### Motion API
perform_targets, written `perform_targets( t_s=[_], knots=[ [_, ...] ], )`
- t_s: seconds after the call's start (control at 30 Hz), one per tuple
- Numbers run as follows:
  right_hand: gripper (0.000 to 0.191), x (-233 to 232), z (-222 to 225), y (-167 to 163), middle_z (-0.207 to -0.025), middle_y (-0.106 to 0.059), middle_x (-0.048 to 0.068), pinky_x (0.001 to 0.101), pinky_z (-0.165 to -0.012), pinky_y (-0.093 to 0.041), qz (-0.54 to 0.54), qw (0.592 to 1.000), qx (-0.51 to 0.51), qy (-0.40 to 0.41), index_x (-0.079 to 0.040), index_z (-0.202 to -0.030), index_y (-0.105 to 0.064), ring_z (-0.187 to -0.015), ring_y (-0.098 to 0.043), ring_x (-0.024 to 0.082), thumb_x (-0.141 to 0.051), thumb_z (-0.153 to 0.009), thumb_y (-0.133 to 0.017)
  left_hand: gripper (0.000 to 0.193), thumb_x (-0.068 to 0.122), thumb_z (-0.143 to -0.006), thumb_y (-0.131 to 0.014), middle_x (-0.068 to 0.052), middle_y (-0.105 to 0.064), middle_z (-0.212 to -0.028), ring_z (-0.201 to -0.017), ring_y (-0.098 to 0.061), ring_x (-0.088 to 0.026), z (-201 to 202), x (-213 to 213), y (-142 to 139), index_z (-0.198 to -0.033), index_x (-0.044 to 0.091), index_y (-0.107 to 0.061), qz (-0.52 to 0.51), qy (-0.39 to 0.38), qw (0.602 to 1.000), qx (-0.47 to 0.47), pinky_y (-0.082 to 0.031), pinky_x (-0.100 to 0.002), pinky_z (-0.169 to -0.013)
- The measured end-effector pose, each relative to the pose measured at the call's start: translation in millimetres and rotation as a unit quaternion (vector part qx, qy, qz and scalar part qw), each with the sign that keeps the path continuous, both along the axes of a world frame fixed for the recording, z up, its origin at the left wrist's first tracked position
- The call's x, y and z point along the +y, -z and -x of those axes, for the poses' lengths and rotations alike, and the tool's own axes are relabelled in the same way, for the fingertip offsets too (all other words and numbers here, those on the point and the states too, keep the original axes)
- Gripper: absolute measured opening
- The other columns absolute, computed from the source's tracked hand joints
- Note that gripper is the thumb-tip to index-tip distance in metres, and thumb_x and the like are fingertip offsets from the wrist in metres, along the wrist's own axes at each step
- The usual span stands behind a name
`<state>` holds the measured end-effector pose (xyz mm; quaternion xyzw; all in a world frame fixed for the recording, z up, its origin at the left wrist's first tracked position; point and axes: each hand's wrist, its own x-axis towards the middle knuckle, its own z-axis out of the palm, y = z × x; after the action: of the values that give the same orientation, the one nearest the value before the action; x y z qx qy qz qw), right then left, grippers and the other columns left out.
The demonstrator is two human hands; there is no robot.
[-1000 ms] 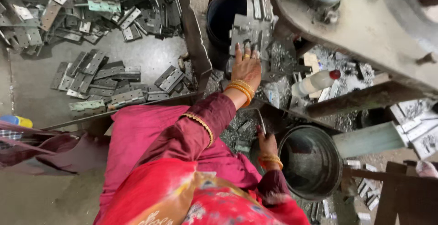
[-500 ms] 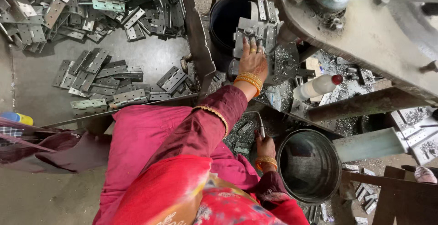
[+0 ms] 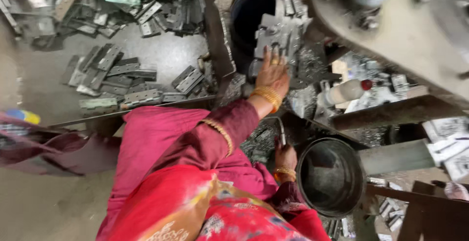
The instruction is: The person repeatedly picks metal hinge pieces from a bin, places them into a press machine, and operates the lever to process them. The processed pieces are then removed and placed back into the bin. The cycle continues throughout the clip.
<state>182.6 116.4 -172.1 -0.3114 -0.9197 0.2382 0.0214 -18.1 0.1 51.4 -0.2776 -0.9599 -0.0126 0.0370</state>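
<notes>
We see the left hand (image 3: 271, 72) stretched forward with its fingers spread flat, the palm resting on a stack of grey metal plates (image 3: 278, 36) that leans against the rim of a dark round bin (image 3: 244, 14). The hand lies open on the lower end of the stack and grips nothing; the plates run up and away from the fingertips towards the bin. Gold bangles (image 3: 266, 97) circle that wrist.

We find the right hand (image 3: 285, 157) much lower and nearer the body, well apart from the stack. It is closed around a thin metal rod (image 3: 282, 132) that stands up from its fist. Just beside it, to the right, sits a round grey bucket (image 3: 331, 177), its inside dark and its contents unclear to us.

Between the two hands the surface is strewn with small metal scraps (image 3: 259, 141). To the left, beyond a slanted metal bar (image 3: 212, 26), we see loose hinges (image 3: 122, 72) scattered on a grey floor. A white bottle with a red cap (image 3: 344, 92) lies on its side to the right of the left hand, beneath a large machine part (image 3: 391, 31).
</notes>
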Motion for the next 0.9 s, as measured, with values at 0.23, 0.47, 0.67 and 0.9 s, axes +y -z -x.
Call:
perform_targets(
  t_s=[0.23,0.47,0.67,0.9],
  knots=[
    [0.053,28,-12,-85,-0.097,-0.072,0.027,0.0549,-0.078,-0.053,-0.090,0.995,-0.040,0.000,-0.001,-0.109,-0.068,-0.091,-0.069,0.047,-0.053,-0.097,-0.063,0.049,0.025,-0.096,-0.046,-0.014,-0.028,-0.165,-0.150,-0.022,-0.031,4,-7,6,-0.143,0.010,-0.048,-0.002,-0.051,0.997,0.049,-0.007,-0.057,-0.119],
    [0.041,-16,-5,-198,-0.102,-0.075,0.017,0.0505,-0.071,-0.051,-0.167,0.967,0.189,-0.028,-0.006,-0.111,-0.072,-0.088,-0.070,0.041,-0.046,-0.101,-0.067,0.034,0.024,-0.097,-0.062,-0.011,-0.066,-0.131,-0.125,-0.058,-0.029,-14,-75,51,-0.129,0.014,-0.063,-0.401,-0.025,0.916,0.012,-0.034,-0.053,-0.111],
    [0.039,-13,-3,-189,-0.095,-0.075,0.013,0.0446,-0.066,-0.052,-0.166,0.956,0.238,-0.036,-0.010,-0.113,-0.075,-0.078,-0.073,0.033,-0.048,-0.107,-0.067,0.041,0.026,-0.082,-0.065,-0.016,-0.071,-0.116,-0.111,-0.062,-0.033,1,-189,125,-0.119,0.010,-0.063,-0.190,-0.295,0.928,0.126,-0.042,-0.052,-0.099],
    [0.038,-4,-5,-183,-0.099,-0.073,0.015,0.0457,-0.063,-0.052,-0.256,0.957,0.133,-0.036,-0.003,-0.109,-0.071,-0.078,-0.071,0.035,-0.040,-0.105,-0.067,0.055,0.036,-0.085,-0.077,-0.010,-0.069,-0.125,-0.126,-0.054,-0.030,30,-239,141,-0.131,0.009,-0.062,-0.055,-0.417,0.885,-0.199,-0.037,-0.045,-0.103]
  ],
)
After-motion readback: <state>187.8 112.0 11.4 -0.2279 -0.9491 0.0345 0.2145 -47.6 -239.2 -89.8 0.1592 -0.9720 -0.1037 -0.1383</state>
